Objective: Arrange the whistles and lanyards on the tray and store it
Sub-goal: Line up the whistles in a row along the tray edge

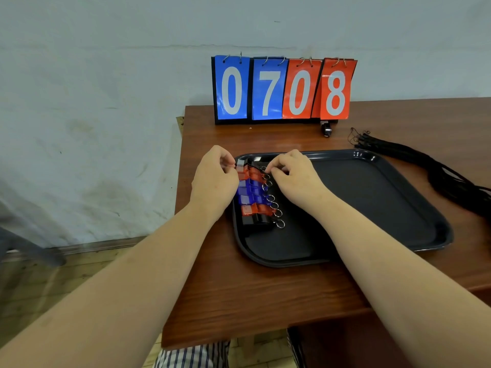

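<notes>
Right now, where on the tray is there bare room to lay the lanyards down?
The black plastic tray is bare across its right part, from the row of red, blue and black whistles to its right rim. Its left edge is crowded: the whistles, left hand and right hand. The black lanyards lie on the table beyond that rim.

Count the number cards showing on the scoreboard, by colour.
Blue cards: 2
Red cards: 2
Total: 4
</notes>
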The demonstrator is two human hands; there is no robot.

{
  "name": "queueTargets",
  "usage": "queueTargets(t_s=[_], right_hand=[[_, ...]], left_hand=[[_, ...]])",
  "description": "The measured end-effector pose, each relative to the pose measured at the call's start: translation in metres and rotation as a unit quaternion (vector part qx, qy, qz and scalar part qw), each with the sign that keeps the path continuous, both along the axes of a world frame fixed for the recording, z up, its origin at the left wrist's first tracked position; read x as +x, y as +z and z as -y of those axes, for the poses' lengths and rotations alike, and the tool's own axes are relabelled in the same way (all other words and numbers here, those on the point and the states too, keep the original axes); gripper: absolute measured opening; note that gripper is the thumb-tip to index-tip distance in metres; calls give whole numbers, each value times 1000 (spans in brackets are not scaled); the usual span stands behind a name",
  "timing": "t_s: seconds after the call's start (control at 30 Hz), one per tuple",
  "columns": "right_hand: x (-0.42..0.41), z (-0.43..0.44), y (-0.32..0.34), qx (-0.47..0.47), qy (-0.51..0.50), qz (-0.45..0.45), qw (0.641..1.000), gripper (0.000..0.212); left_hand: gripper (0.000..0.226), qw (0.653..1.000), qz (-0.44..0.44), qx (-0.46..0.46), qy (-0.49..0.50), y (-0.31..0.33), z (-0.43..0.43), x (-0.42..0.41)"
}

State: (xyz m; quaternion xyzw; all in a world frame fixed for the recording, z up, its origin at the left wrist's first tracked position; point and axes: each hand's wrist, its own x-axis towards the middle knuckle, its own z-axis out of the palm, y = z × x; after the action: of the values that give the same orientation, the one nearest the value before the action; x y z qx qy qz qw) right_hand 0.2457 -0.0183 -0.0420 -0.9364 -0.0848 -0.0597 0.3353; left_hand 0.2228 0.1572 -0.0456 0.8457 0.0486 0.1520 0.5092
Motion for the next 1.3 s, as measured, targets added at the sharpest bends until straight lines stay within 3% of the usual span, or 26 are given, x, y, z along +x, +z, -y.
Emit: queueTargets(t_s=[0.33,1.3], right_hand=[[-6,2,4,60,-8,-1,998,25],[-8,3,3,82,26,19,996,39]], left_hand=[[18,1000,-3,-1,-1,2,1,-1],[18,1000,-3,-3,-5,1,0,0]])
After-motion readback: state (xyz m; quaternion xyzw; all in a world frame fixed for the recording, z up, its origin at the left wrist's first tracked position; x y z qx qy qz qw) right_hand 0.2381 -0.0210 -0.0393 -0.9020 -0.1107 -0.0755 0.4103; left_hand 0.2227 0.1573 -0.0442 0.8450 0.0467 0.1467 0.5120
